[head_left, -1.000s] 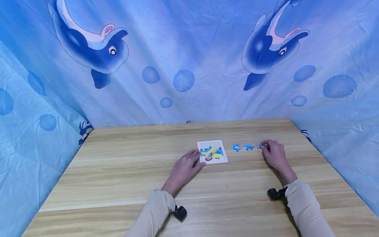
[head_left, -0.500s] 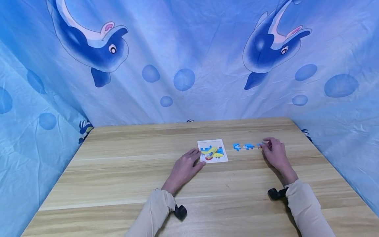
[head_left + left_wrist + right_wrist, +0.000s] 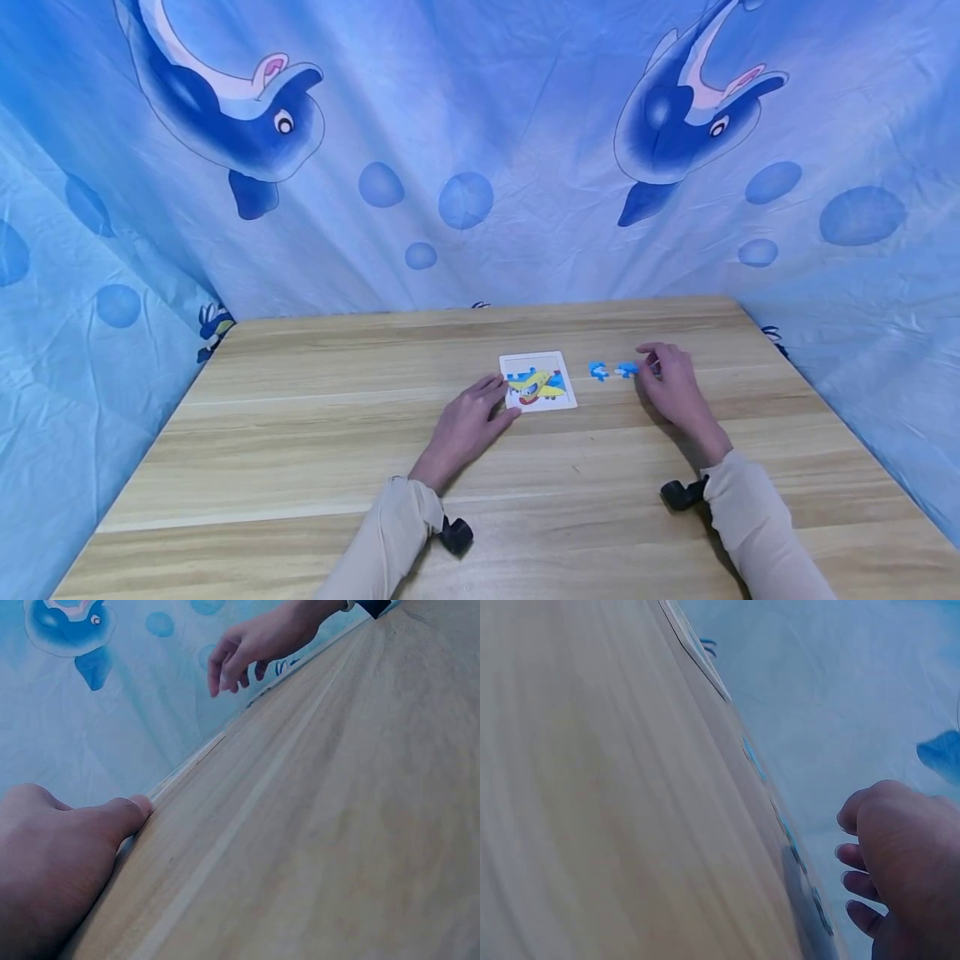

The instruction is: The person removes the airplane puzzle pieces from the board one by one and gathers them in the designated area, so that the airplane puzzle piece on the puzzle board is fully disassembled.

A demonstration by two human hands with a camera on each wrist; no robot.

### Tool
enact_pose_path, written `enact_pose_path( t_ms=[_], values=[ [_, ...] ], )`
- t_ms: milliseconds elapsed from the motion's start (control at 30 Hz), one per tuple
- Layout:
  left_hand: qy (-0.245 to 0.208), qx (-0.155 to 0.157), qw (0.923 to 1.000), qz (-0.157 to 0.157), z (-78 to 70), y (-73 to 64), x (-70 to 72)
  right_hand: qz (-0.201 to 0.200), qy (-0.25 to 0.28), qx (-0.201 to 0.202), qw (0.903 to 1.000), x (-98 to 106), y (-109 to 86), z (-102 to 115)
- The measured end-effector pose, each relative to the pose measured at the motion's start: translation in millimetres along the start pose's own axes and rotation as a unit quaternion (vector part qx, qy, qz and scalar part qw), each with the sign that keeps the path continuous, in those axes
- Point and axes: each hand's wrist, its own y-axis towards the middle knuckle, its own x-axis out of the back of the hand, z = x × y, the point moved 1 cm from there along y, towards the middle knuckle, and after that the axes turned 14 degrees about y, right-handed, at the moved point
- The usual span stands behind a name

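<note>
A square puzzle tray (image 3: 551,407) with a white rim lies on the table in the head view, partly filled with a yellow airplane picture. My left hand (image 3: 465,425) rests at its lower left corner, fingers along the left side and thumb touching the bottom edge. To the right of the tray lie two blue-and-white puzzle pieces (image 3: 597,371). My right hand (image 3: 672,387) hovers by the farther one, its fingers loosely bent. The right wrist view shows another puzzle piece (image 3: 821,911) on the table below that hand. Nothing shows between the right fingers (image 3: 853,881).
The wooden table (image 3: 585,517) reaches back to a blue curtain (image 3: 555,225) printed with dolphins. Beige sleeves (image 3: 393,533) cover both forearms, with a black wrist camera (image 3: 456,537) on each.
My right hand has moved left from the rightmost piece towards the middle one, its fingers coming away from that piece. The left hand and tray stay in place.
</note>
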Motion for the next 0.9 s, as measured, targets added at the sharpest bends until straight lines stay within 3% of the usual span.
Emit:
enact_pose_path(
  t_ms=[467, 900],
  values=[
    [0.003, -0.002, 1.0, 0.0, -0.2, 0.0, -0.3, 0.055, 0.018, -0.012, 0.9982, -38.6, 7.6, 22.6],
    [0.007, 0.005, 1.0, 0.004, -0.9, -0.2, -1.4, 0.083, 0.056, 0.006, 0.995, -63.7, 16.1, 40.0]
  ],
)
